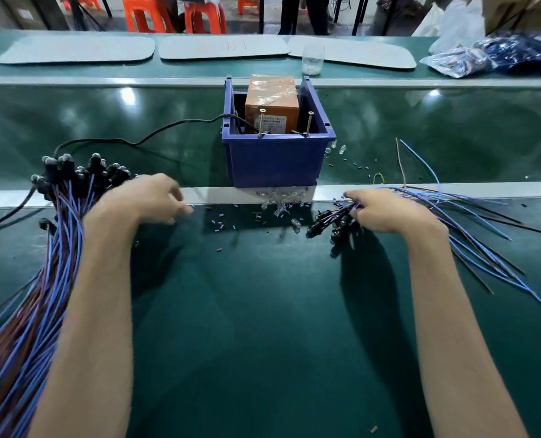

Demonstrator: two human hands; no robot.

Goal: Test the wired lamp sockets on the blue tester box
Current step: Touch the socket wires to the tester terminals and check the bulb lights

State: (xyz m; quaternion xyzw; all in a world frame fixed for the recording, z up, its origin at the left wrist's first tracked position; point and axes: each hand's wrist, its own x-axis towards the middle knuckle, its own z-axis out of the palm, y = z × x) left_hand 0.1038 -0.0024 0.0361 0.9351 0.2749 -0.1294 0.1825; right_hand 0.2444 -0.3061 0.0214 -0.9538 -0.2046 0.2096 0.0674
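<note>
The right hand (386, 211) grips a small bunch of black lamp sockets on blue and brown wires (330, 221), heads pointing left, leads trailing right, their count hidden by fingers. The left hand (149, 197) hangs loosely curled, holding nothing, beside a larger socket bundle (68, 177) cut off at the frame edge. Beyond, between them, the blue plastic tester box (275, 162) shows two upright screws (261, 123).
</note>
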